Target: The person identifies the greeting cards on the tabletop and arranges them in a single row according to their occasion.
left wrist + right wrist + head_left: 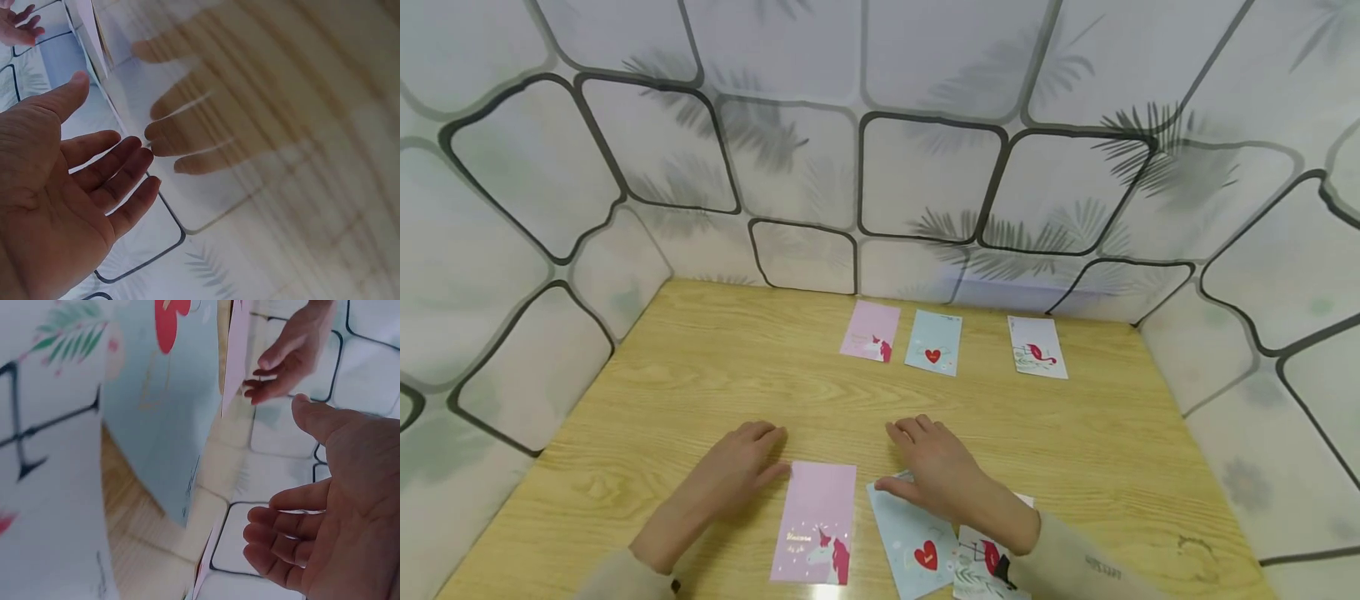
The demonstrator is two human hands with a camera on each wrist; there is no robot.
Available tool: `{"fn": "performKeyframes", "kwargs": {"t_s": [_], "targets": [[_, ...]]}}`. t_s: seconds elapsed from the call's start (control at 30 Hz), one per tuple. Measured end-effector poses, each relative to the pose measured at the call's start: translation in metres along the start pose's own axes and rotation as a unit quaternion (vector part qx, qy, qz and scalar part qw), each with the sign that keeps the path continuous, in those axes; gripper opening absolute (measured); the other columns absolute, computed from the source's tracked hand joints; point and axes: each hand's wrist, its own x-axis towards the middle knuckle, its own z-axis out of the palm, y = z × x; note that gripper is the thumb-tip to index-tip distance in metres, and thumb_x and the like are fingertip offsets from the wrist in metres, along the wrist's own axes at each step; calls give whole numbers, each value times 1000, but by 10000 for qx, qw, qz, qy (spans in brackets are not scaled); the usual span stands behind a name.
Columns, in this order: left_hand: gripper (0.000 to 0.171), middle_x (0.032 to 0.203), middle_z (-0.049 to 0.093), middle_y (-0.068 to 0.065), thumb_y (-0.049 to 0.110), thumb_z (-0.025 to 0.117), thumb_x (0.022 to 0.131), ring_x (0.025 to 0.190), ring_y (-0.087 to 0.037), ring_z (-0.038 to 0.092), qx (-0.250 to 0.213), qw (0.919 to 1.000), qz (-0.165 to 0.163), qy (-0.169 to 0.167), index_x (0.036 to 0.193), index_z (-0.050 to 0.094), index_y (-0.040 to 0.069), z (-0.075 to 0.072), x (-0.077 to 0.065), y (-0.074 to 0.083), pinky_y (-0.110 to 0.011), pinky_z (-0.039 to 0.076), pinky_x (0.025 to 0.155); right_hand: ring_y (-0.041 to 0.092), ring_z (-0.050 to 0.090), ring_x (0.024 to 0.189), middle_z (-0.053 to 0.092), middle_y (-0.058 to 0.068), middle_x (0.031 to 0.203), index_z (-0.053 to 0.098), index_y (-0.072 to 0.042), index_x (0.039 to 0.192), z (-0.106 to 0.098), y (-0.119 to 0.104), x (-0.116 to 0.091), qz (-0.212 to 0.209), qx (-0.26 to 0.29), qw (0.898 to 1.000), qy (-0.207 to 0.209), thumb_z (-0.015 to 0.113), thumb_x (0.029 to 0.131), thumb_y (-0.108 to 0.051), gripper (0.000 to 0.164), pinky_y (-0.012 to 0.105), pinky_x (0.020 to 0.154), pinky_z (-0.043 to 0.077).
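Here's the left hand [730, 473], fingers relaxed, nothing held, thumb just beside the far left corner of the pink card [812, 512]! And the right hand [942, 471], loose and empty too, hovers over the far end of the slanted blue card [904, 533], its forearm above the white card [973, 573]. Across the table [700, 375]: a second pink card [867, 327], second blue card [932, 333], second white card [1032, 331].

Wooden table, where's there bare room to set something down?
Bare: the left side of the table, beyond the left hand; between the right hand and the back blue card; between that card and the back flamingo card; between the latter and the right sleeve. Crowded: the near edge, around the front pink card, front blue card and front flamingo card.
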Motion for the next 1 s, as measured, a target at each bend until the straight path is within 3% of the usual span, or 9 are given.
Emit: {"fn": "performKeyframes", "kwargs": {"t_s": [0.53, 0.8, 1.0], "targets": [[69, 112, 65, -15, 44, 90, 74, 101, -30, 64, -54, 9992, -246, -305, 119, 69, -3, 4, 0, 16, -46, 57, 88, 24, 54, 112, 60, 10, 127, 60, -1, 136, 22, -34, 22, -55, -512, 9965, -660, 67, 84, -76, 91, 40, 98, 49], [60, 100, 62, -5, 41, 93, 71, 92, -23, 62, -211, 9977, -406, -491, 110, 69, 2, 4, 4, 19, -42, 57, 82, 23, 52, 112, 59, 10, 127, 61, -2, 135, 31, -39, 29, 128, -377, 9933, -1087, 66, 81, -80, 95, 40, 103, 46], [52, 93, 59, 0, 40, 93, 71, 86, -19, 57, -253, 9968, -409, -645, 104, 69, 6, 3, 7, 22, -38, 55, 75, 22, 54, 110, 59, 9, 123, 65, -4, 130, 35, -41, 31, 74, -469, 9938, -1007, 72, 77, -78, 91, 39, 100, 48]]}}
